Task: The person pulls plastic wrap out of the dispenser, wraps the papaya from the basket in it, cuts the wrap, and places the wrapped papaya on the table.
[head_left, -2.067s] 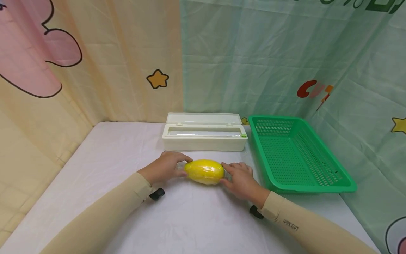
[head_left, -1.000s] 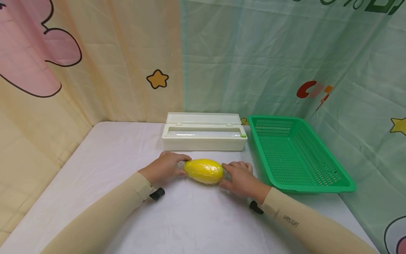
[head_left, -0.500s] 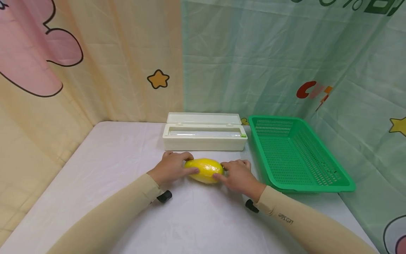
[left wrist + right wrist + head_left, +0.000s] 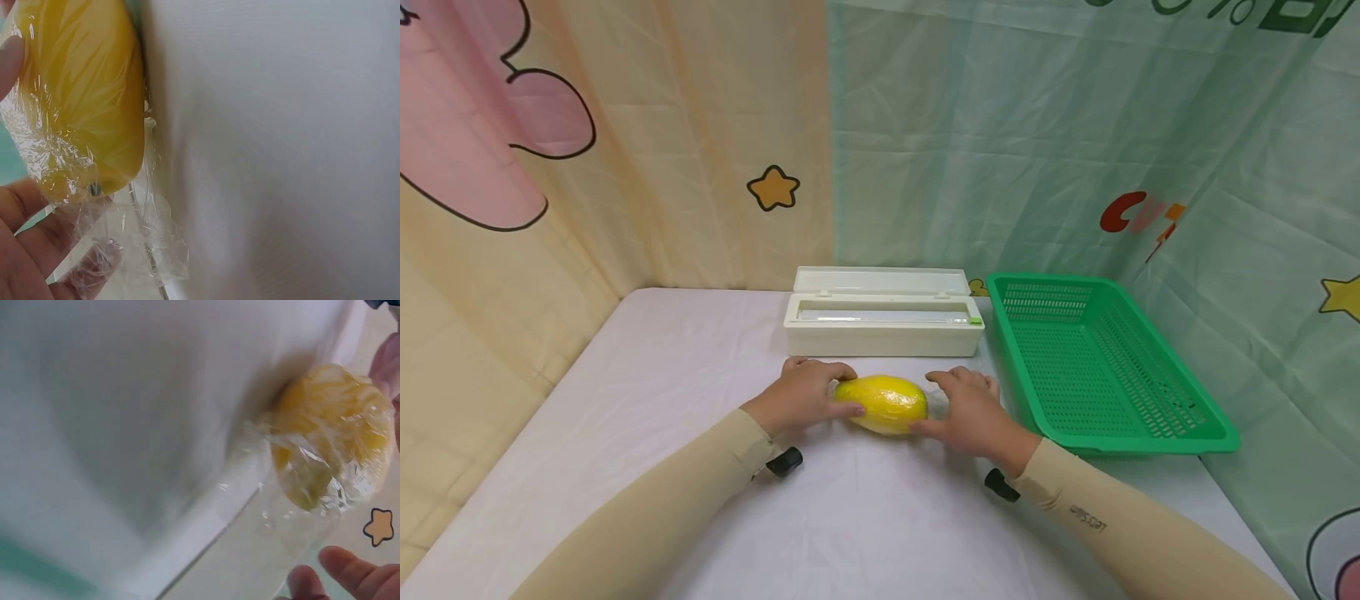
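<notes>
The yellow fruit point(image 4: 886, 402) lies between both hands' fingers. Left hand point(image 4: 803, 395): thumb and fingers grip one end. Right hand point(image 4: 976, 418): fingers spread at the other; thumb contact unclear. Clear film point(image 4: 167, 250) encloses the body; loose ends remain unfolded.

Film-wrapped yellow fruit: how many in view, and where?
1. The film-wrapped yellow fruit lies between the left hand and the right hand, in front of the white cling-film dispenser. Anything behind the dispenser would be hidden.
</notes>
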`<action>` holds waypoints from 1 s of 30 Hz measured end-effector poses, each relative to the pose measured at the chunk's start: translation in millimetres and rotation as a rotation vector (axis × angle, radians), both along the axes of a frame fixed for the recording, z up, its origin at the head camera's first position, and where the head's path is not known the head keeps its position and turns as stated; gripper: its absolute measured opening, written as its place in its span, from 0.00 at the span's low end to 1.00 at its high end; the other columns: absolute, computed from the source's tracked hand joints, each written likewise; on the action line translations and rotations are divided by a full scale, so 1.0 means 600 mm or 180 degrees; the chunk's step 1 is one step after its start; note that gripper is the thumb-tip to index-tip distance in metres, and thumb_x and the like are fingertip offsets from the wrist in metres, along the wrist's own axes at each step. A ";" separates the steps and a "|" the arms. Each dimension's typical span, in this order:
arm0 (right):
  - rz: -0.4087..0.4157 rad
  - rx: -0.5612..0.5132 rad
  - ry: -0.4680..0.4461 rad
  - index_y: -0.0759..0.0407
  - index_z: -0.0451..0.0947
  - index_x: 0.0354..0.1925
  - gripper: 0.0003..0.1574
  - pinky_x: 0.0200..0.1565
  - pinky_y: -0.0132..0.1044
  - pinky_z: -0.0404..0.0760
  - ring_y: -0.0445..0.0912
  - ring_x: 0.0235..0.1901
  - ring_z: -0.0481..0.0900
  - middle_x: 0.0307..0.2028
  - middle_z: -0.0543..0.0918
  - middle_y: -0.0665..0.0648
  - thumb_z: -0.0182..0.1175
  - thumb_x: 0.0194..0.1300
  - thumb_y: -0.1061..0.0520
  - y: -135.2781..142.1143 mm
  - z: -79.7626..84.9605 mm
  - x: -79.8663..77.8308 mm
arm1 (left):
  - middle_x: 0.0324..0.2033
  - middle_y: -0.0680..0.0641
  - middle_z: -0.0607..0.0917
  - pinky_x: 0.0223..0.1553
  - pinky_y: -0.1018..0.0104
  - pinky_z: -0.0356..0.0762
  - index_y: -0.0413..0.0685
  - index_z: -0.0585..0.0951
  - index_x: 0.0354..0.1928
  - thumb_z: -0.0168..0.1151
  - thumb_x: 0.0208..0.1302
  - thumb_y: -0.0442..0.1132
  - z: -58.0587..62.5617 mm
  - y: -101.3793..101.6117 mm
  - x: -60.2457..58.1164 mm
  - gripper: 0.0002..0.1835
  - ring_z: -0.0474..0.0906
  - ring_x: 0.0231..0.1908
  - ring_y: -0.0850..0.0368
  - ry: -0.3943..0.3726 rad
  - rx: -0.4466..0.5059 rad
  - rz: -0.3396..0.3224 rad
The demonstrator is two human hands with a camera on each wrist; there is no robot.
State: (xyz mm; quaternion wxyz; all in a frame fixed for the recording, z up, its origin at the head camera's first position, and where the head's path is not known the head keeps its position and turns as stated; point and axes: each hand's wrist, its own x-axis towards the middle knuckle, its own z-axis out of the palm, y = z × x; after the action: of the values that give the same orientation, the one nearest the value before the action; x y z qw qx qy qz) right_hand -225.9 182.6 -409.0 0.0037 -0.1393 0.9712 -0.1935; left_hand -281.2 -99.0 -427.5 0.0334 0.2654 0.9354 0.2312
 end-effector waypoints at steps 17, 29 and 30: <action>0.0695 -0.0105 -0.0261 0.54 0.72 0.74 0.39 0.72 0.69 0.54 0.55 0.70 0.72 0.69 0.79 0.55 0.68 0.70 0.45 0.006 0.003 -0.005 | 0.72 0.45 0.76 0.72 0.35 0.54 0.59 0.78 0.72 0.69 0.63 0.69 0.002 0.000 0.007 0.39 0.67 0.75 0.40 0.0135 -0.0176 0.0021; 0.0669 -0.0352 -0.0212 0.58 0.76 0.68 0.29 0.69 0.61 0.63 0.53 0.63 0.81 0.59 0.87 0.54 0.65 0.75 0.48 0.006 0.000 -0.008 | 0.77 0.44 0.69 0.74 0.31 0.52 0.59 0.72 0.77 0.71 0.62 0.67 -0.004 0.002 0.009 0.44 0.60 0.77 0.37 0.0181 -0.0084 0.0192; 0.0672 -0.0356 -0.0219 0.58 0.75 0.70 0.31 0.68 0.60 0.64 0.52 0.61 0.82 0.57 0.87 0.54 0.64 0.75 0.49 0.006 0.001 -0.008 | 0.77 0.43 0.69 0.73 0.31 0.53 0.58 0.72 0.77 0.71 0.62 0.67 -0.004 0.002 0.009 0.44 0.60 0.77 0.36 0.0204 -0.0068 0.0205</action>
State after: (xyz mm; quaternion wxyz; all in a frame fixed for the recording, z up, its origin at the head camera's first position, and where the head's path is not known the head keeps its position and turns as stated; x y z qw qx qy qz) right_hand -230.8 186.1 -408.2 0.0495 -0.2340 0.9381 -0.2505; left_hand -275.9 -97.7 -430.1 -0.0012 0.2421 0.9465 0.2135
